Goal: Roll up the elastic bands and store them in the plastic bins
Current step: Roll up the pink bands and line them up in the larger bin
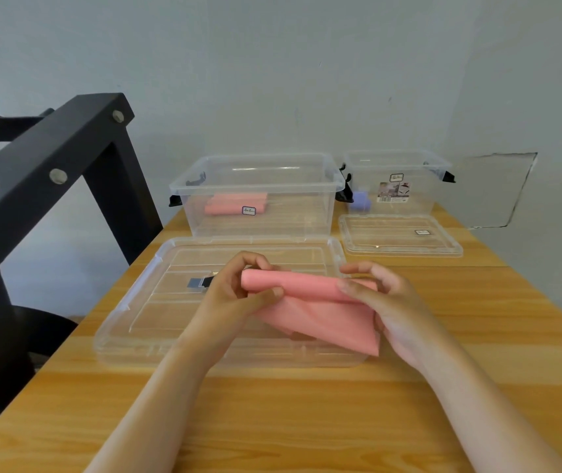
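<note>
I see left hand [235, 292] and right hand [387, 303] pinching the half-rolled pink band [310, 307]; slack grip could unroll the tail beneath them.

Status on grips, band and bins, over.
Left grip, right grip both hold pink band, part rolled, over big lid. Pink rolls in big bin, purple roll in small bin. Bins open.

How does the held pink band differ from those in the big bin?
The held band is part rolled, tail loose; the binned rolls are fully rolled. Left hand and right hand grip the held band; the binned rolls lie in the large bin. Both pink.
</note>
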`<act>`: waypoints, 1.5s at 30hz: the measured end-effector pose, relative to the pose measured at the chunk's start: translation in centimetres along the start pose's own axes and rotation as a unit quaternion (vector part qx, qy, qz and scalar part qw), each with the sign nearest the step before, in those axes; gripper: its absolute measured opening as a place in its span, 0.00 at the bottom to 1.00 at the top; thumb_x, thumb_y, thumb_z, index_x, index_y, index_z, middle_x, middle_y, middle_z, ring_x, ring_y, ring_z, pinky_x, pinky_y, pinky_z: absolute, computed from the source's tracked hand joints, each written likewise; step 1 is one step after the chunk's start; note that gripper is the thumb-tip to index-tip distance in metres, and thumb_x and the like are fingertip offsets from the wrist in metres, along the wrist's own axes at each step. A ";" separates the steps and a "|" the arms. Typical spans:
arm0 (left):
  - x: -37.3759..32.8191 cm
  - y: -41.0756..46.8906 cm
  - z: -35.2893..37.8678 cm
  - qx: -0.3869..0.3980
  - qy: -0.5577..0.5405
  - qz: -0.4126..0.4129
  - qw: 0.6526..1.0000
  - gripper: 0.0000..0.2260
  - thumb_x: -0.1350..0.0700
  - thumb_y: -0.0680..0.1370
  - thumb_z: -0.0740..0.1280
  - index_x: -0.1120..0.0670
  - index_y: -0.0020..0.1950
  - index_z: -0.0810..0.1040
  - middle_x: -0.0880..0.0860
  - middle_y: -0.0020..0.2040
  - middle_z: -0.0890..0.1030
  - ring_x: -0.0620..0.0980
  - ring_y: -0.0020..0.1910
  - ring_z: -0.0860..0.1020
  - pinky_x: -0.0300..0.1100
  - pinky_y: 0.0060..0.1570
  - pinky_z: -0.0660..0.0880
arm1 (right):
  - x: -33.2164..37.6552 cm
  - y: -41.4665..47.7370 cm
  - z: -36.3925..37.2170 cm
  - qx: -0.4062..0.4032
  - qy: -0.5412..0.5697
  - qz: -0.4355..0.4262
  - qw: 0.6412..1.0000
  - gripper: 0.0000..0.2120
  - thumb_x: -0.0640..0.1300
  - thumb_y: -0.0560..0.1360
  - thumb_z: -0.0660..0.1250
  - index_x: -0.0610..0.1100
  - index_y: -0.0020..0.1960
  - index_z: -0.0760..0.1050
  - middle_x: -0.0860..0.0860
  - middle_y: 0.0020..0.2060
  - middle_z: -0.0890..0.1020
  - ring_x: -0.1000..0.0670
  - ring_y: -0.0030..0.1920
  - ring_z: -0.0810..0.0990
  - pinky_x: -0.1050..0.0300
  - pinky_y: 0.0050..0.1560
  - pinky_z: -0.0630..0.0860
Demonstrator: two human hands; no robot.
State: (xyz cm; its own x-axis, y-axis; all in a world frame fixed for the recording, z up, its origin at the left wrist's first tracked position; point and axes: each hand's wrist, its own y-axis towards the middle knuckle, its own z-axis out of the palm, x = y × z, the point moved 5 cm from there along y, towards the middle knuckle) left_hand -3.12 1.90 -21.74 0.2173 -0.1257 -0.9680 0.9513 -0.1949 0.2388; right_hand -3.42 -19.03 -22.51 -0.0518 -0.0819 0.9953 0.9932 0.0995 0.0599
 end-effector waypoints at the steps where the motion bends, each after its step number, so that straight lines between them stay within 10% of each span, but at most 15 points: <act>1: -0.1 0.0 0.0 -0.004 -0.004 0.005 1.000 0.12 0.65 0.70 0.71 0.56 0.49 0.73 0.57 0.54 0.83 0.53 0.54 0.81 0.46 0.53 0.79 | 0.0 0.0 0.0 -0.002 -0.003 0.002 1.000 0.19 0.53 0.60 0.76 0.49 0.50 0.81 0.49 0.46 0.85 0.49 0.46 0.82 0.55 0.44 0.75; 5: 0.2 0.1 -0.3 0.014 -0.020 -0.028 0.999 0.17 0.67 0.69 0.74 0.55 0.52 0.72 0.55 0.55 0.82 0.52 0.55 0.80 0.44 0.52 0.78 | 0.1 0.0 -0.3 -0.026 -0.024 -0.016 0.999 0.08 0.47 0.66 0.76 0.52 0.44 0.82 0.52 0.44 0.84 0.47 0.46 0.82 0.50 0.44 0.76; 12: 0.9 0.0 0.0 0.003 -0.029 -0.099 0.995 0.12 0.54 0.73 0.72 0.53 0.54 0.74 0.54 0.51 0.77 0.50 0.42 0.77 0.41 0.35 0.77 | 0.7 -0.2 -0.1 -0.018 -0.020 -0.086 0.996 0.17 0.28 0.68 0.72 0.51 0.38 0.78 0.53 0.51 0.84 0.51 0.54 0.81 0.52 0.53 0.75; 17: 0.4 0.2 -0.6 -0.008 -0.020 -0.024 0.999 0.11 0.59 0.70 0.73 0.51 0.49 0.75 0.54 0.52 0.82 0.51 0.49 0.81 0.41 0.44 0.78 | 0.0 0.2 -0.1 0.007 0.005 -0.026 1.000 0.20 0.40 0.65 0.78 0.52 0.54 0.79 0.48 0.49 0.84 0.47 0.50 0.82 0.52 0.47 0.75; 20: 0.1 0.2 -0.5 -0.013 -0.015 0.002 1.000 0.13 0.62 0.68 0.73 0.53 0.49 0.75 0.55 0.54 0.83 0.51 0.53 0.81 0.40 0.49 0.78 | -0.2 0.2 -0.1 -0.006 0.015 -0.004 1.000 0.15 0.51 0.61 0.75 0.51 0.47 0.82 0.51 0.42 0.84 0.49 0.46 0.81 0.57 0.43 0.72; 30: 1.2 0.0 -0.1 -0.039 -0.020 -0.090 0.995 0.15 0.48 0.72 0.71 0.53 0.55 0.76 0.50 0.46 0.79 0.50 0.46 0.78 0.47 0.46 0.75 | 0.9 -0.3 -0.1 -0.021 0.012 -0.082 0.996 0.13 0.29 0.68 0.72 0.46 0.41 0.78 0.52 0.49 0.85 0.54 0.49 0.82 0.58 0.48 0.77; 38: 0.6 0.3 -0.2 -0.006 -0.011 -0.014 1.000 0.10 0.59 0.71 0.72 0.49 0.48 0.76 0.50 0.48 0.81 0.50 0.48 0.79 0.45 0.48 0.75 | -0.4 0.2 -0.2 -0.012 0.003 -0.004 1.000 0.18 0.49 0.60 0.76 0.50 0.50 0.81 0.49 0.49 0.84 0.47 0.50 0.81 0.53 0.47 0.75; 45: 0.5 0.2 0.0 0.012 -0.060 -0.026 0.998 0.13 0.63 0.71 0.70 0.54 0.53 0.72 0.53 0.53 0.81 0.50 0.53 0.79 0.41 0.51 0.78 | -0.2 0.3 -0.6 -0.027 0.018 -0.015 0.999 0.11 0.45 0.63 0.77 0.47 0.45 0.82 0.49 0.44 0.84 0.49 0.47 0.82 0.55 0.50 0.77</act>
State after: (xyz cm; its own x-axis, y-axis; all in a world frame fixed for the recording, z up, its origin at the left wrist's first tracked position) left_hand -2.79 1.82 -22.22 0.1387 -0.2298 -0.9633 0.9549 -0.2267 0.1916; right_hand -3.02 -19.53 -22.77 -0.0790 -0.1192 0.9897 0.9955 0.0432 0.0847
